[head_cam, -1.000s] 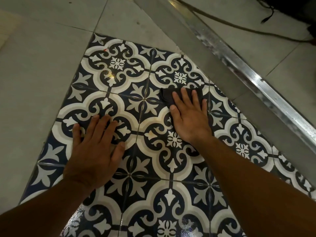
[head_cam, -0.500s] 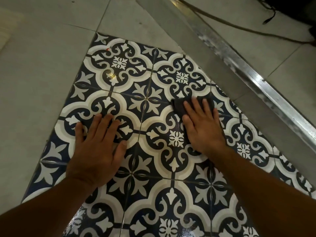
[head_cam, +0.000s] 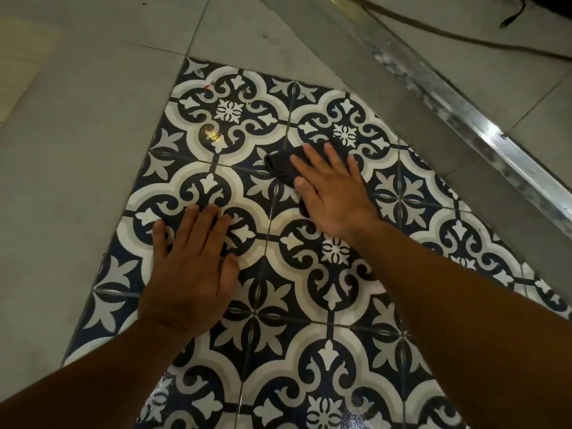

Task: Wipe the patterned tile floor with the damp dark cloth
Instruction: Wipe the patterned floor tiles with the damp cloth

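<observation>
The patterned tile floor (head_cam: 253, 317) is navy, white and grey with floral medallions, and it fills the middle of the view. My right hand (head_cam: 332, 188) lies flat on the dark cloth (head_cam: 280, 165), fingers straight, pressing it onto a tile near the far part of the pattern. Most of the cloth is hidden under the palm; a bunched edge sticks out to the left of the fingers. My left hand (head_cam: 193, 267) rests flat on the tiles nearer to me, fingers spread and holding nothing.
Plain grey tiles (head_cam: 62, 181) border the pattern on the left and far side. A shiny metal floor track (head_cam: 464, 119) runs diagonally at the upper right. A dark cable (head_cam: 433, 30) lies beyond it. Wet sheen shows on the near tiles (head_cam: 167, 388).
My right hand has slid the cloth leftward and away from me, and the cloth now bunches out at the left of the fingers. My left hand stays planted in the same spot.
</observation>
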Action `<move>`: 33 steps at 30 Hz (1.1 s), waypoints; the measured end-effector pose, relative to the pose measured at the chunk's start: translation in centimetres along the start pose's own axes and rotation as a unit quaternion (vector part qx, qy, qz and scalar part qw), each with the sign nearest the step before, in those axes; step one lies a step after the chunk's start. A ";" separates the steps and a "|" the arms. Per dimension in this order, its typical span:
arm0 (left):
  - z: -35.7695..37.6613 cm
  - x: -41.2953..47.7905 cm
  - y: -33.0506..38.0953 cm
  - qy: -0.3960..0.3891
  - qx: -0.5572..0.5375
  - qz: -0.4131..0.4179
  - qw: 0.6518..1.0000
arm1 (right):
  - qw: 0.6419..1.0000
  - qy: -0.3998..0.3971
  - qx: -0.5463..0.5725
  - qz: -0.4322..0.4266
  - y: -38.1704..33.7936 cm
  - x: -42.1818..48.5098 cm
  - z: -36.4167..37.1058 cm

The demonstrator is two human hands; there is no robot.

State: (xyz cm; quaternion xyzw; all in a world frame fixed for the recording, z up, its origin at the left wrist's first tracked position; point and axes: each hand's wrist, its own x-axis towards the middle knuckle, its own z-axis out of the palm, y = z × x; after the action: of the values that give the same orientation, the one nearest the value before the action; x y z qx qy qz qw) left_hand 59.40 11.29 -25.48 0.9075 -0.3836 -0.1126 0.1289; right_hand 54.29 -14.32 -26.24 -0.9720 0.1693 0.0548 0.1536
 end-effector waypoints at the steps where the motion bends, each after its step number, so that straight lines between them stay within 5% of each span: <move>1: 0.0 0.0 0.0 0.001 -0.002 0.000 1.000 | 1.000 0.006 -0.003 0.022 -0.4 0.6 0.0; 12: 0.1 0.0 -0.1 0.014 -0.014 0.007 1.000 | 0.985 -0.061 -0.040 -0.159 -2.7 -11.3 1.7; 20: 0.7 -0.2 -0.4 0.028 -0.007 0.016 0.999 | 0.999 -0.003 -0.018 0.050 2.5 -6.4 -0.2; 25: 0.6 -0.2 -0.4 0.039 -0.021 0.013 0.999 | 1.000 0.021 -0.002 0.013 -4.3 0.2 1.4; 30: 0.4 -0.2 -0.3 0.036 -0.030 0.004 0.999 | 0.981 -0.033 0.190 -0.021 -6.8 -0.4 0.9; 33: 0.4 -0.2 -0.2 0.034 -0.038 0.004 0.999 | 0.907 -0.018 0.417 0.057 -5.6 -1.5 -1.6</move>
State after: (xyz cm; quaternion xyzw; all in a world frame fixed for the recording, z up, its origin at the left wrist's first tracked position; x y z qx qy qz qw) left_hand 59.32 11.50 -25.93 0.9036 -0.3785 -0.0959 0.1763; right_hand 54.95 -9.32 -22.93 -0.8067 0.2294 0.0051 0.5446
